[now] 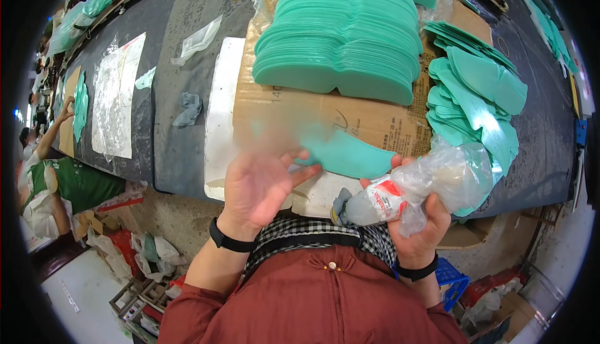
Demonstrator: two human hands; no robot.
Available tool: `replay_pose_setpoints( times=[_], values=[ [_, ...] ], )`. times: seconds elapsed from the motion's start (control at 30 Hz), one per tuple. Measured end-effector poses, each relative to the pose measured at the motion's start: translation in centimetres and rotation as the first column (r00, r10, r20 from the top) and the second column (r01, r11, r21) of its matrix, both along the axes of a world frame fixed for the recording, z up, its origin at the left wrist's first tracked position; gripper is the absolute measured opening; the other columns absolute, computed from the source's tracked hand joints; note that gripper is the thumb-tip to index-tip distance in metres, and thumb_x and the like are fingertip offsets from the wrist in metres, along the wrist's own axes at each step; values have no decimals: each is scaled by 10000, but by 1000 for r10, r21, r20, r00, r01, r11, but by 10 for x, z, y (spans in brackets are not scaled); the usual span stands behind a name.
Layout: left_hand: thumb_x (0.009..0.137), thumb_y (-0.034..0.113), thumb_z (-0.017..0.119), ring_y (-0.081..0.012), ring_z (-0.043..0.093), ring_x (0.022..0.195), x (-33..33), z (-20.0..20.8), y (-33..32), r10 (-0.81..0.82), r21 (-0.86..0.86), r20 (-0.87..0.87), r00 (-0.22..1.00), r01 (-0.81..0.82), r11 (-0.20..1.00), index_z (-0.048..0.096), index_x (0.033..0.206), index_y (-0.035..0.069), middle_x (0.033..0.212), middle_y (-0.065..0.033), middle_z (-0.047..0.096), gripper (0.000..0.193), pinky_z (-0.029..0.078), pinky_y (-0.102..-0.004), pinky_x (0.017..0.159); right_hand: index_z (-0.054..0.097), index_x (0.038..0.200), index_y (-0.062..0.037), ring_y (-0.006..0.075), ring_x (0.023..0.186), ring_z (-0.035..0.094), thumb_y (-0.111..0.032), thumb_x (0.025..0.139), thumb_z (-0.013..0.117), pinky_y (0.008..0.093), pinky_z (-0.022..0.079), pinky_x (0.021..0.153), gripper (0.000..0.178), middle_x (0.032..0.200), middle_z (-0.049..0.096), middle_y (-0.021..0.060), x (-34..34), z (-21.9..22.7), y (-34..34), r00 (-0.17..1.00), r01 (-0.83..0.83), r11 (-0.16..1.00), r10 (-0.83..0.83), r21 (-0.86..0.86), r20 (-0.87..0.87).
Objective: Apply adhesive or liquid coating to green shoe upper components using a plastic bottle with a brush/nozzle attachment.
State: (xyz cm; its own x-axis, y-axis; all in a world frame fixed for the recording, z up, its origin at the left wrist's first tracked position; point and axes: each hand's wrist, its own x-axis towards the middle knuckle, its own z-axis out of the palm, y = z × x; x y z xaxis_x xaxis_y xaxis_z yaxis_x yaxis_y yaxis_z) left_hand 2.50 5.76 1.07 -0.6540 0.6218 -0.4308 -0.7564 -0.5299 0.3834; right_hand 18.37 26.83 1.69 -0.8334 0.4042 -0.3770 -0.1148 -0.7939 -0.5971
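Observation:
My left hand [259, 188] is turned palm up with its fingers apart, beside the left part of a thin, curved green sheet [350, 154]. A blurred patch hides that end of the sheet, so I cannot tell whether the fingers touch it. My right hand [425, 228] is closed round a translucent bottle-like bundle [389, 199] in clear plastic, with a red and white label. Grey cloth covers its left tip. Beyond, a long stack of green sheets [337, 38] lies on brown cardboard [297, 108].
Loose green sheets [478, 91] are heaped at the right of the dark table [178, 131]. On its left side lie a grey scrap [187, 109], a clear plastic scrap [199, 41] and a plastic-covered white sheet [117, 97]. Another person in green [75, 181] works at far left.

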Motion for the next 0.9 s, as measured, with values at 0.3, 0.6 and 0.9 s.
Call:
replay_pose_setpoints(
  times=[0.3, 0.6, 0.9],
  values=[
    [1034, 373, 528, -246, 613, 1051, -8, 4, 2, 8, 48, 42, 999, -10, 999, 663, 1172, 116, 1159, -69, 647, 322, 382, -681, 1102, 476, 1441, -150, 290, 1399, 475, -349, 860, 763, 737, 403, 1098, 678, 1386, 569, 107, -4, 5, 3, 1000, -25, 999, 25, 21, -14],
    [931, 78, 707, -170, 656, 1017, -30, 42, -2, -378, -562, -345, 859, 133, 816, 615, 1210, 24, 1149, -75, 631, 298, 547, -377, 1000, 430, 1461, -9, 392, 1284, 562, -222, 808, 845, 637, 435, 1112, 802, 1377, 567, 252, 7, 12, 11, 999, 35, 997, -37, -73, -18],
    [854, 42, 761, -273, 552, 1199, -70, -10, 37, -680, -439, -730, 70, -811, 387, 679, 1262, 91, 1263, -106, 573, 419, 451, -372, 1044, 420, 1477, -111, 324, 1308, 549, -276, 810, 826, 674, 336, 1182, 798, 1356, 538, 134, 42, 9, 37, 972, 191, 981, -183, 44, -145]
  ],
)
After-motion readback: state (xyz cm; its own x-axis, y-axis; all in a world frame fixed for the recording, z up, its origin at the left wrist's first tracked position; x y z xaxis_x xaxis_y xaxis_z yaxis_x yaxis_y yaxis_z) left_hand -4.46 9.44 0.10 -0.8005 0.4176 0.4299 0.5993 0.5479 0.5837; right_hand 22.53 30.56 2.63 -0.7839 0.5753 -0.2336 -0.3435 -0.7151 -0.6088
